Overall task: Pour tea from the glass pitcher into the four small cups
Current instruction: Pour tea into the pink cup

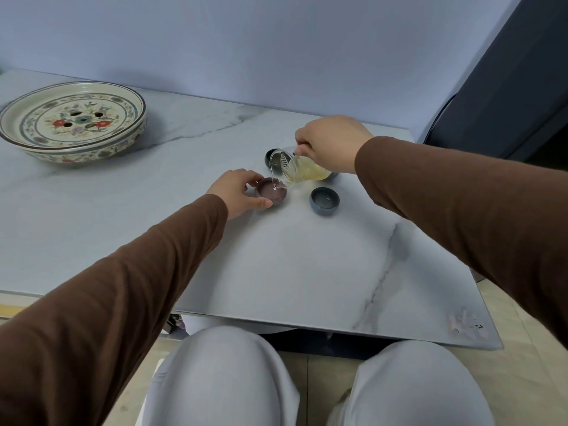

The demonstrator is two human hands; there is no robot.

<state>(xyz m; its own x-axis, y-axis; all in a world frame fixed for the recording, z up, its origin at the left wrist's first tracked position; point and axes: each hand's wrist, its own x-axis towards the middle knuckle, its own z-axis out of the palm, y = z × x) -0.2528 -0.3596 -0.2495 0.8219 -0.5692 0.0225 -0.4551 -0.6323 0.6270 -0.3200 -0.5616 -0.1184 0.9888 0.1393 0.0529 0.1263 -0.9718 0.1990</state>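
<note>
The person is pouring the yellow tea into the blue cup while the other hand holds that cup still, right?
Not quite. The head view shows the glass pitcher tipped over the purple cup, not the blue cup. The left hand steadies the purple cup; the right hand pours.

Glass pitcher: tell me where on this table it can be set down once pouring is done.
Free: the wide marble stretch nearer the person than the blue cup, and the patch between the floral dish and the left hand. Crowded: around the purple cup, tilted glass pitcher and dark cup.
</note>
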